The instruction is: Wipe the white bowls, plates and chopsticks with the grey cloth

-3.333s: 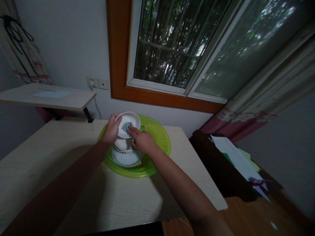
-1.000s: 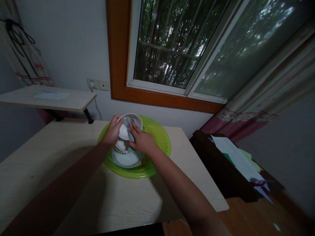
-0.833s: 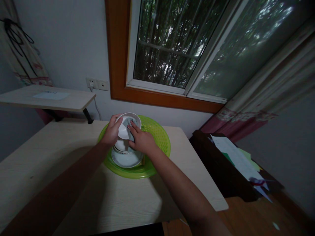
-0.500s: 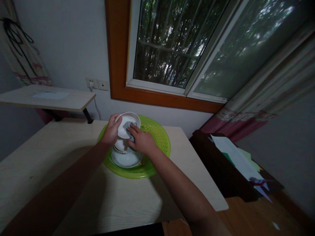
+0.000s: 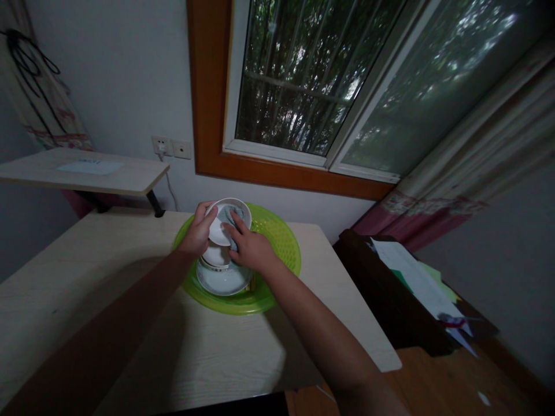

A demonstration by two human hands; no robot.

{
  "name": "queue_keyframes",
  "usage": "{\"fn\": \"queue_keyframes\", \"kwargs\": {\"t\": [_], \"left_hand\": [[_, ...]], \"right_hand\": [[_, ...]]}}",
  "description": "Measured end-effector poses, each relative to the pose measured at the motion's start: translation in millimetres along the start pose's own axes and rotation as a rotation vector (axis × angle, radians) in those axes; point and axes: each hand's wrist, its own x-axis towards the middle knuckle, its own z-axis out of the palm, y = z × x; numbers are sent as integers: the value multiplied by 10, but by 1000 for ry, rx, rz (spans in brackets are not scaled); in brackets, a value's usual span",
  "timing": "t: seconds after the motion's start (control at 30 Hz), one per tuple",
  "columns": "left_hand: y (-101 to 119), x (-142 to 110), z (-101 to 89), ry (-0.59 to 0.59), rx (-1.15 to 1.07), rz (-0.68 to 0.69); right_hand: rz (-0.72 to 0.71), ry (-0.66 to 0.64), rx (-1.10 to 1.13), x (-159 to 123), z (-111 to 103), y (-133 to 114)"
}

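A white bowl (image 5: pixel 218 233) is tilted toward me, gripped at its left rim by my left hand (image 5: pixel 200 230). My right hand (image 5: pixel 250 245) presses a grey-blue cloth (image 5: pixel 233 215) against the inside of this bowl, its fingers over the cloth. Below the held bowl, another white bowl (image 5: pixel 215 254) with a patterned rim rests on a wider white dish (image 5: pixel 223 281). Both sit in a round green plastic basket (image 5: pixel 284 242) with a perforated inside. Something yellowish (image 5: pixel 251 283) lies beside the dish, partly hidden by my right wrist.
The basket stands on a pale wooden table (image 5: pixel 130 346). A raised shelf (image 5: pixel 143 179) with a paper on it is at the left. Behind are wall sockets (image 5: pixel 171 147) and a barred window (image 5: pixel 303 86). Papers (image 5: pixel 411 277) lie on a dark piece of furniture at the right.
My right fingers and the cloth have shifted up and slightly right inside the bowl. The bowl has moved a little to the right in my left hand's grip.
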Motion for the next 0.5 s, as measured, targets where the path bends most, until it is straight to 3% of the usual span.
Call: {"fn": "queue_keyframes", "kwargs": {"t": [0.33,0.5], "left_hand": [[-11,-8,1,14,51,73],[-42,23,-35,1,113,131]], "right_hand": [[-197,-14,203,33,85,45],[-292,60,395,49,188,90]]}}
